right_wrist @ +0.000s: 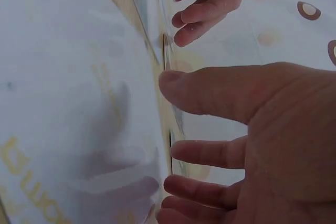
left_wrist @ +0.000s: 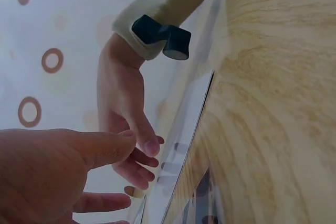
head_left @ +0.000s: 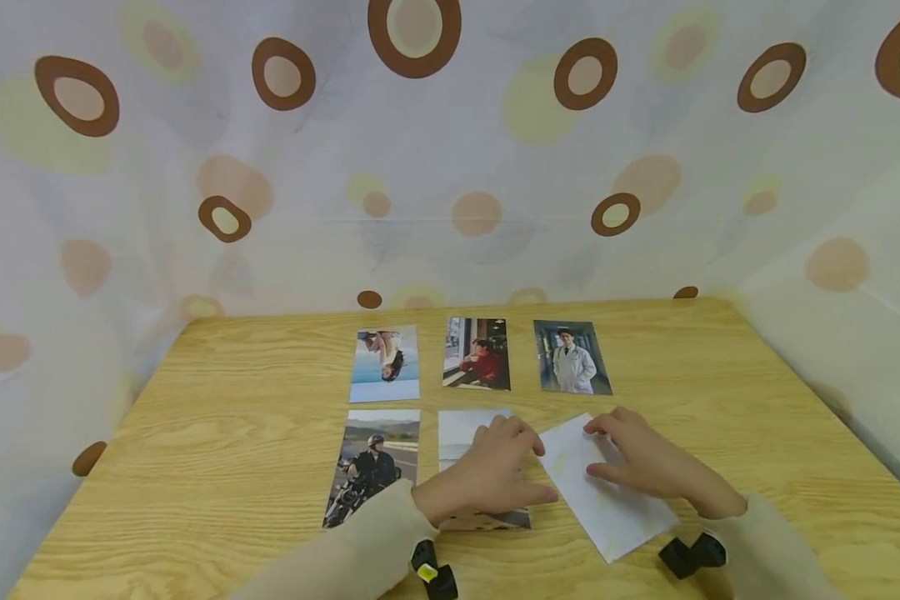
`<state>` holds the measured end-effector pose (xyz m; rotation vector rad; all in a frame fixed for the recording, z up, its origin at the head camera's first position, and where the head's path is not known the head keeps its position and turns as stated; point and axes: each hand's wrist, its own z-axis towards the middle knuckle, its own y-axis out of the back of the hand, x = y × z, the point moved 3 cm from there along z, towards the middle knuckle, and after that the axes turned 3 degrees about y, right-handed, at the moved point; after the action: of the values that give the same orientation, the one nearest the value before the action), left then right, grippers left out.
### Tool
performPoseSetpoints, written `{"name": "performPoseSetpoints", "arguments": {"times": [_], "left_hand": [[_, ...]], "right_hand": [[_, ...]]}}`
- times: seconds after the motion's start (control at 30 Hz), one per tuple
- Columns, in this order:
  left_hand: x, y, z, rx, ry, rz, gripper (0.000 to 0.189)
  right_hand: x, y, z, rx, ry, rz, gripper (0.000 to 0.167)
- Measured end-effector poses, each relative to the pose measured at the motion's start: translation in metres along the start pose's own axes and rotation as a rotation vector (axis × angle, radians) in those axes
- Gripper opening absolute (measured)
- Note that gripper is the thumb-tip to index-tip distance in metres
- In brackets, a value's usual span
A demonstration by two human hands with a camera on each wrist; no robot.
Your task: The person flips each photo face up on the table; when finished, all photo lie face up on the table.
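A white photo card (head_left: 615,521) lies face down and slanted on the table, with faint yellow print on its back. Over its upper right part is my right hand (head_left: 648,462), fingers spread and gently bent, holding nothing. My left hand (head_left: 487,475) is above the lower middle photo (head_left: 456,429) and covers much of that picture. Its fingers point towards the white card, and the space between thumb and fingers is bare. In the right wrist view, the right thumb and fingers (right_wrist: 210,153) are apart, close over the white card (right_wrist: 63,103).
Beside the left forearm lies a motorcyclist photo (head_left: 378,467). A row behind holds an upside-down photo of a person by water (head_left: 385,367), a red-sweater photo (head_left: 477,354) and a white-coat photo (head_left: 573,358). A patterned cloth (head_left: 420,258) rises behind the wooden table (head_left: 232,417).
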<state>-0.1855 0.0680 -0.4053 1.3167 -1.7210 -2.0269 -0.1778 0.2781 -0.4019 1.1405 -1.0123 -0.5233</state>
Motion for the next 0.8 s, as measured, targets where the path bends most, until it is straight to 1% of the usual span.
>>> {"name": "performPoseSetpoints", "arguments": {"times": [0.1,0.2,0.27,0.33,0.43,0.57,0.67,0.73,0.8], "left_hand": [[-0.013,-0.008,0.005,0.054,-0.012,0.079,0.045],[-0.022,-0.018,0.008,0.104,-0.033,0.173,0.051],[-0.025,-0.024,0.008,0.121,-0.052,0.259,0.055],[-0.027,-0.029,0.008,0.132,-0.062,0.314,0.059],[-0.029,-0.035,0.006,0.127,-0.074,0.393,0.061],[-0.032,-0.037,0.006,0.134,-0.081,0.424,0.063],[-0.034,-0.036,0.007,0.156,-0.074,0.408,0.063],[-0.035,-0.035,0.008,0.177,-0.074,0.407,0.063],[-0.035,-0.036,0.008,0.211,-0.074,0.415,0.063]], "right_hand": [[-0.006,-0.003,-0.010,-0.016,-0.018,-0.052,0.048],[-0.009,-0.006,-0.018,-0.040,-0.018,-0.065,0.049],[-0.009,-0.008,-0.020,-0.055,-0.008,-0.069,0.050],[-0.008,-0.010,-0.021,-0.058,-0.005,-0.066,0.053],[-0.005,-0.013,-0.022,-0.068,-0.003,-0.065,0.059],[0.001,-0.015,-0.021,-0.118,-0.015,-0.068,0.061],[0.005,-0.017,-0.019,-0.146,-0.060,-0.086,0.067],[0.009,-0.019,-0.019,-0.127,-0.113,-0.097,0.078],[0.013,-0.023,-0.018,-0.081,-0.175,-0.105,0.094]]}}
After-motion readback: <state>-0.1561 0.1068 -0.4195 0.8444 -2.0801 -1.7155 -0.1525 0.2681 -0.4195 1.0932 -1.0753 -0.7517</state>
